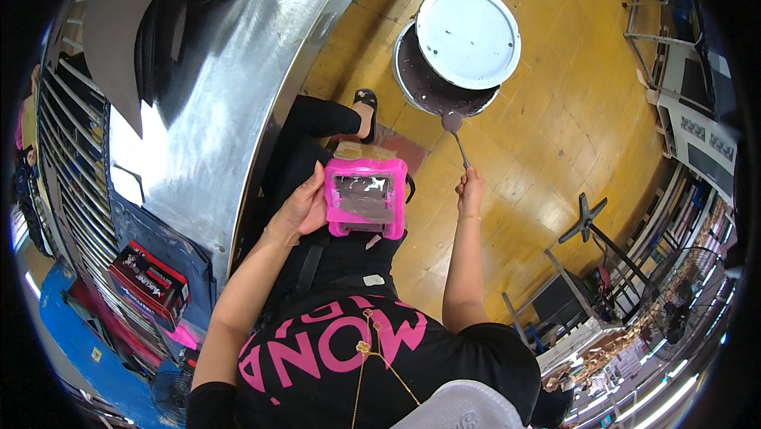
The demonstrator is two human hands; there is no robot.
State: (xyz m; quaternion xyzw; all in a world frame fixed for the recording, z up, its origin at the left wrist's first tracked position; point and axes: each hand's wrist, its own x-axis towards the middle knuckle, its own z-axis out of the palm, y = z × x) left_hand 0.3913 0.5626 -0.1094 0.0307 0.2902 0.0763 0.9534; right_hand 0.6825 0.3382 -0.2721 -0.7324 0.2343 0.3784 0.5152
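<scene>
My left hand [303, 203] grips the left side of a pink plastic box [334, 217], which sits over my lap. Inside the box are a roller-like part and glossy dark grey-brown paste. My right hand [470, 190] is closed round the thin handle of a metal spoon [461, 148]. The spoon's round bowl, coated with the same dark paste, is at the near rim of a white bucket [399, 72]. Dark paste shows in the bucket and smears its inner wall. A pale round lid [468, 37] lies askew over the bucket, covering much of its opening.
A shiny metal table [210, 96] runs along my left, with dark sheets at its far end. A black-and-red box [149, 282] lies near a rack of bars. To the right are a black star-shaped stand base [585, 217] and a fan [686, 302]. The floor is yellow tile.
</scene>
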